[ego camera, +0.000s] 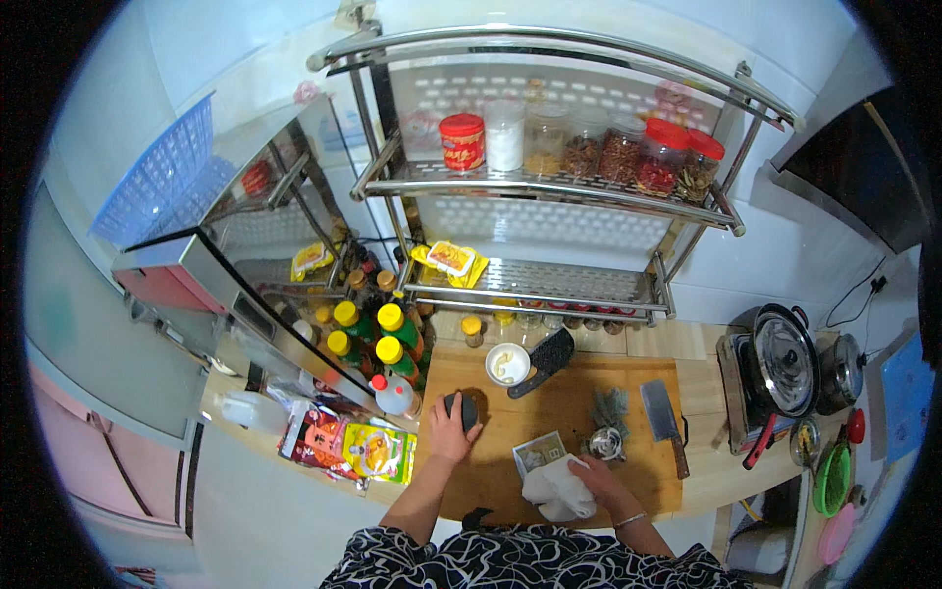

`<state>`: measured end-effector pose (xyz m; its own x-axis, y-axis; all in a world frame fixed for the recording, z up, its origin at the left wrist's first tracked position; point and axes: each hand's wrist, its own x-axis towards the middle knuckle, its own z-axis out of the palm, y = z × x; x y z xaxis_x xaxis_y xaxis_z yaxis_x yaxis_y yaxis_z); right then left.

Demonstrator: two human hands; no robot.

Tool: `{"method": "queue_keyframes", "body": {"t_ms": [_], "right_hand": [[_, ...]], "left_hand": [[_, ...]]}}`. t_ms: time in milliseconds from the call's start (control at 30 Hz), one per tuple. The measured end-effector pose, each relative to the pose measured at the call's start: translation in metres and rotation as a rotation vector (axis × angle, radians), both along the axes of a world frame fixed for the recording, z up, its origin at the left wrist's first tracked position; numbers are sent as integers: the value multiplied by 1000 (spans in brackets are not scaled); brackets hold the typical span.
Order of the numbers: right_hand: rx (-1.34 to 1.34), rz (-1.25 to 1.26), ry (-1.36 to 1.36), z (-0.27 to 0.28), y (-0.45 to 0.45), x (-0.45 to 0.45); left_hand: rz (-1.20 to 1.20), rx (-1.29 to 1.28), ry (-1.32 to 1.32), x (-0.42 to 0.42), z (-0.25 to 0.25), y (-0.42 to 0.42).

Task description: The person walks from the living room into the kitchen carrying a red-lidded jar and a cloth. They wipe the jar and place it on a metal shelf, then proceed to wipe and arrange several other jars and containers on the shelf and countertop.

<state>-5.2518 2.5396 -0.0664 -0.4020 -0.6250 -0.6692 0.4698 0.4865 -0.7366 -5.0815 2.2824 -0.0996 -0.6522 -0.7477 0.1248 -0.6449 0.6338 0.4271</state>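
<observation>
My left hand (450,433) rests around a dark rounded object (461,412) at the left of the wooden cutting board (486,456). White crumpled paper or cloth (558,492) is held in my right hand (600,480) at the board's front edge. Just behind it lies a small printed box (541,451). A shiny metal-and-clear part (607,444) sits beside my right hand, in front of greyish translucent wrapping (611,407). Farther back, a white bowl (508,365) holds several pale pieces, perhaps garlic cloves. A black broad-bladed tool (548,358) leans by the bowl.
A cleaver (661,420) lies at the board's right. Yellow-capped bottles (394,350) and food packets (379,450) crowd the left. A metal rack (544,188) with jars stands over the back. On the right is a stove with a lidded pan (786,368).
</observation>
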Motion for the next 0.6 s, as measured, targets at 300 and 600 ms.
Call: {"method": "queue_keyframes", "body": {"t_ms": [300, 600], "right_hand": [[114, -46, -3, -3, -12, 40], [169, 191, 143, 11, -37, 52]], "left_hand": [[-97, 102, -80, 4, 2, -11], [-148, 222, -68, 8, 11, -18]]}}
